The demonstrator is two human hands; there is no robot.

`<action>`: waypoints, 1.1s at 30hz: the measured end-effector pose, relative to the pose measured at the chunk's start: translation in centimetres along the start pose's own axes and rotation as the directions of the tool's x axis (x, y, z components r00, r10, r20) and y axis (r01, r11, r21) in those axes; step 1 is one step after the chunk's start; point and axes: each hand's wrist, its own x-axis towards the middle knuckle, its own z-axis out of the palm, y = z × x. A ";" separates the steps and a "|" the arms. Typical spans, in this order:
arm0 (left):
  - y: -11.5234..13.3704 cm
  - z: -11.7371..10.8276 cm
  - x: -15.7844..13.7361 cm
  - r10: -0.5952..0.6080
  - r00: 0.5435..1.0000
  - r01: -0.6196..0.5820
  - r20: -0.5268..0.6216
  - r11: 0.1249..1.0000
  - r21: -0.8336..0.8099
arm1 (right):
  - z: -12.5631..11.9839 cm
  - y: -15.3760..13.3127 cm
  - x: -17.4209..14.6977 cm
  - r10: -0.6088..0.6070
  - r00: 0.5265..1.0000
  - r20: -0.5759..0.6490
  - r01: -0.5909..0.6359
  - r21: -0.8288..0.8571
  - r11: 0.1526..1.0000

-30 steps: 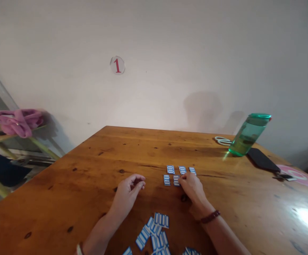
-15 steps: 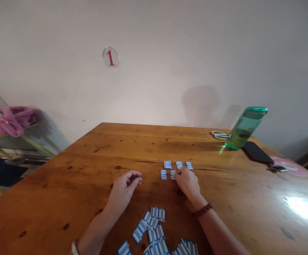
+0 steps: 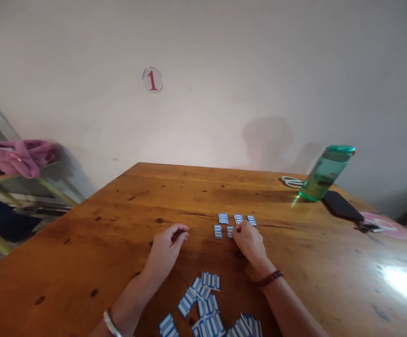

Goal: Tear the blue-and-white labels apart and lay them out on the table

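Dim, soft light reaches us from the near side, throwing a rounded shadow (image 3: 268,140) onto the wall (image 3: 203,51), which pales at its middle and greys toward the corners. White glare (image 3: 403,283) burns on the right of the table (image 3: 316,267), while the small blue-and-white pieces (image 3: 207,306) look soft and the view's outer edges appear stretched.

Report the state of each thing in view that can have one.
Left hand, loosely curled, nothing visibly held
Right hand, at a laid-out card; grip unclear
Laid-out cards, spaced in two rows
Loose cards, scattered, partly overlapping
Green bottle, standing, lid on
Black flat object, lying flat
Pink cloth, bunched up
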 end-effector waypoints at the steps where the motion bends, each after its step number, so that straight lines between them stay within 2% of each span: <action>1: -0.1 0.0 0.0 0.012 1.000 -0.012 -0.003 1.000 0.022 | 0.1 0.0 -0.1 -0.007 1.000 -0.005 0.007 0.000 1.000; 5: 0.1 0.0 0.2 0.093 0.995 -0.089 -0.035 0.991 0.100 | 0.4 0.2 -0.3 -0.053 0.998 -0.025 0.054 0.013 0.998; 8: 1.4 -0.6 0.0 0.135 0.990 -0.130 -0.032 0.983 0.133 | 0.5 0.5 -0.1 -0.110 0.994 -0.026 0.111 0.044 0.993; 10: 2.6 -1.2 -0.8 0.150 0.989 -0.151 0.020 0.976 0.159 | 0.3 0.8 0.1 -0.157 0.987 -0.014 0.158 0.076 0.985; 13: 3.5 -2.2 -3.6 0.197 0.965 -0.242 0.176 0.926 0.291 | -0.5 1.4 -0.1 -0.258 0.966 0.021 0.253 0.137 0.958; 15: 2.8 -2.5 -6.5 0.263 0.921 -0.369 0.287 0.827 0.424 | -1.4 1.9 -0.7 -0.357 0.932 0.056 0.341 0.191 0.920; 18: -0.1 -1.9 -10.8 0.330 0.860 -0.510 0.389 0.588 0.628 | -2.7 2.3 -2.1 -0.509 0.855 0.103 0.466 0.280 0.839; 21: -3.0 -0.4 -13.9 0.383 0.839 -0.520 0.388 0.352 0.778 | -3.6 2.3 -3.6 -0.591 0.798 0.116 0.525 0.347 0.777; 23: -3.9 0.7 -14.7 0.410 0.823 -0.521 0.393 0.268 0.811 | -3.7 1.9 -4.4 -0.612 0.782 0.117 0.532 0.388 0.753; 25: -3.8 1.5 -14.8 0.400 0.829 -0.506 0.390 0.243 0.827 | -3.6 1.4 -4.9 -0.615 0.780 0.111 0.526 0.415 0.742; 28: -3.0 2.5 -14.1 0.364 0.831 -0.524 0.422 0.252 0.814 | -3.0 0.9 -5.2 -0.619 0.782 0.077 0.538 0.420 0.731; 33: -1.8 4.2 -12.6 0.329 0.803 -0.594 0.497 0.367 0.716 | -1.9 1.4 -5.1 -0.621 0.784 0.027 0.564 0.389 0.729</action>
